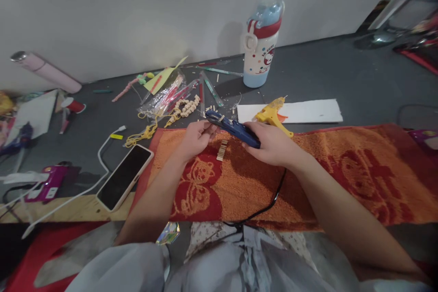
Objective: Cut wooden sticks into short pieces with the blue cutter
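My right hand [270, 143] is wrapped around a long dark blue handheld tool [236, 128], whose exact kind I cannot make out. It is held slanted above the orange towel [249, 182], and a black cord [273, 198] runs from below it toward my lap. Close to the tool's far left end, my left hand [197, 138] has its fingers pinched together; what they hold is hidden. Below the tool, a short row of small pale wooden sticks [222, 150] lies on the towel. Just beyond my right hand rests a yellow glue gun [272, 113].
A white board strip [313, 111] lies under the glue gun. Behind stands a blue-and-white bottle [262, 50]. To the left are beige bead strings [186, 107], plastic packets [166, 96], a phone [125, 177], a white cable [102, 150] and a pink flask [51, 72].
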### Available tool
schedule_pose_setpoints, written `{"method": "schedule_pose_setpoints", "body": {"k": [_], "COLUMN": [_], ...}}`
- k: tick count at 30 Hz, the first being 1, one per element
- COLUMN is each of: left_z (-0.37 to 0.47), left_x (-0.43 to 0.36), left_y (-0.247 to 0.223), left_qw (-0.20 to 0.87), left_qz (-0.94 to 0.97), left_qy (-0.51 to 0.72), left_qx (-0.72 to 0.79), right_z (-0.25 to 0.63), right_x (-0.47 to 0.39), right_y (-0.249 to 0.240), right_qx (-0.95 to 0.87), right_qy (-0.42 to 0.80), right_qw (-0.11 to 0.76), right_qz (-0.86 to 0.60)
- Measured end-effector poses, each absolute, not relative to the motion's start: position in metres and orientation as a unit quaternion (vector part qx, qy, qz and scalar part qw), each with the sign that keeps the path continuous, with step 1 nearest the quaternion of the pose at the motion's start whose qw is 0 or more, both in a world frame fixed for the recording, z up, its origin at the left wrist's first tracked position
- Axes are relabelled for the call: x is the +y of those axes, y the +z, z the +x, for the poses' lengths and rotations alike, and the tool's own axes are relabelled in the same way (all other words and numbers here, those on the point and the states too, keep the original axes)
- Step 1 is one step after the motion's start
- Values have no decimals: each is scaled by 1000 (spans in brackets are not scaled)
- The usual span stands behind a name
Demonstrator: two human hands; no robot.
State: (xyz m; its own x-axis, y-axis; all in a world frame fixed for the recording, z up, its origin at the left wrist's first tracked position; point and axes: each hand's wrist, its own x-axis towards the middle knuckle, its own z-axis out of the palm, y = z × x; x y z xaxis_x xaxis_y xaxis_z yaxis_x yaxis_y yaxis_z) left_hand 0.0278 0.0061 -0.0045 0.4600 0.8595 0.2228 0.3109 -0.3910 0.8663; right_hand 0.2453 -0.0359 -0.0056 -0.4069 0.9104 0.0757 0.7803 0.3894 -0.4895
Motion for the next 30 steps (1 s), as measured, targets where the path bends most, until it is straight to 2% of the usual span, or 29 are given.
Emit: {"method": "schedule_pose_setpoints", "body": {"k": [8,18,30], "left_z": [27,29,26], "left_x": [6,6,6], "left_y": [-5,-1,-5], "left_qw": [432,400,247], "left_qz": [739,751,798], "left_qy": [348,354,323], "left_qx": [382,388,445], "right_z": [244,239,236], "right_x": [-38,-42,-39], "right_y": [-3,0,-5], "right_qx": [-813,-802,-793], "right_qy": [182,155,156], "right_qw": [166,165,170], "right_qz": [-527,-553,-563]}}
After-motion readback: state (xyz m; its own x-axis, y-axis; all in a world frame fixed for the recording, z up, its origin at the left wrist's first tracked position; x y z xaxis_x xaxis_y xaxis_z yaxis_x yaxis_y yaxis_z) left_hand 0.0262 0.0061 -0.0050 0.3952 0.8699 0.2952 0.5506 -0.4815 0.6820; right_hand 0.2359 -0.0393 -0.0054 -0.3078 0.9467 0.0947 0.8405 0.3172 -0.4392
